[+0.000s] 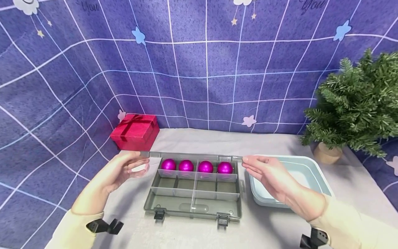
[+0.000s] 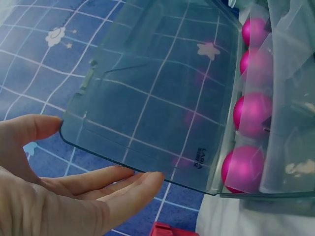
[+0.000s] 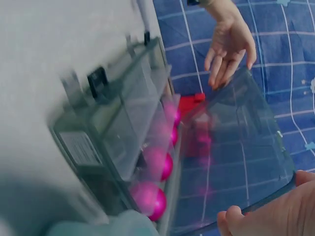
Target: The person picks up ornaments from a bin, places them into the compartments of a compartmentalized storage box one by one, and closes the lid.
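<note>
A clear grey compartment box (image 1: 168,204) lies on the table with its hinged lid (image 2: 147,108) raised. My left hand (image 1: 122,169) holds the lid's left corner, thumb at the corner and fingers along the side edge in the left wrist view. At the opposite corner my right hand (image 1: 275,178) grips the lid between thumb and fingers, only partly visible in the right wrist view. Several shiny magenta balls (image 1: 186,166) sit in a row in the back compartments. The middle and front compartments hold nothing. Two black latches (image 1: 222,220) hang at the front.
A light blue tub (image 1: 258,199) stands right of the box, partly behind my right hand and forearm. At the back left is a red gift box (image 1: 136,129). A small artificial fir tree (image 1: 357,100) rises at the right, before a blue grid-patterned cloth (image 1: 192,86).
</note>
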Demonstrator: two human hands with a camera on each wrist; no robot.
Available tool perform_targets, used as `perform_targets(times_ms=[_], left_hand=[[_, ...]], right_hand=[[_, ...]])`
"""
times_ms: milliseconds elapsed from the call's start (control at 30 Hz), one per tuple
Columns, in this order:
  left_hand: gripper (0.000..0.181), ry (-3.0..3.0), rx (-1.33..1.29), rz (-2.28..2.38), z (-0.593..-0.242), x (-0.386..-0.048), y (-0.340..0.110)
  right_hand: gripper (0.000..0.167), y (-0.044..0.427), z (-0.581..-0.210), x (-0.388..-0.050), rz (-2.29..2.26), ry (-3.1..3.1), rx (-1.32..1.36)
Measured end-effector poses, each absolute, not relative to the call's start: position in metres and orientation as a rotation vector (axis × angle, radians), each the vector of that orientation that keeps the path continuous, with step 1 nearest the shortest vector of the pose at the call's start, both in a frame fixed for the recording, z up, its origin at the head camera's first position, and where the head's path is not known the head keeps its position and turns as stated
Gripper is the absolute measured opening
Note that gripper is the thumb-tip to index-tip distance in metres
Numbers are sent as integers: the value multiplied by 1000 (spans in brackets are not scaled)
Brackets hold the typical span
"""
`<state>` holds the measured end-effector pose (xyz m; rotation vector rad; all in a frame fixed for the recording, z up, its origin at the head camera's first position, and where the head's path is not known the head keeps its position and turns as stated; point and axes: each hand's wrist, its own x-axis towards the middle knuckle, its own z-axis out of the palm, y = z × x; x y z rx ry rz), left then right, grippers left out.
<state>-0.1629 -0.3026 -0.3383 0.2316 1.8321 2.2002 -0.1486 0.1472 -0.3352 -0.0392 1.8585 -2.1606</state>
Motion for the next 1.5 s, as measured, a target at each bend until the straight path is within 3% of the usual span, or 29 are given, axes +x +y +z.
perform_targets(times_ms=[200,467,733,1200,1500], left_hand=[[42,1735,391,2188,-353,-146,-311],[40,1770,294,2116,-376,-130,-318],[37,1806,129,2034,-397,-122,-320],[44,2149,56,1867,-403,-115,-299],[50,2265,-75,1830,-402,-111,-288]], right_hand=[[52,155,-349,-132,-2144,1785,-46],[52,163,-372,-120,-2081,1692,-95],[12,161,-390,-111,-1951,1663,-181],[31,157,-394,-104,-1831,1697,-216],[19,159,-398,-103,-1811,1692,-228]])
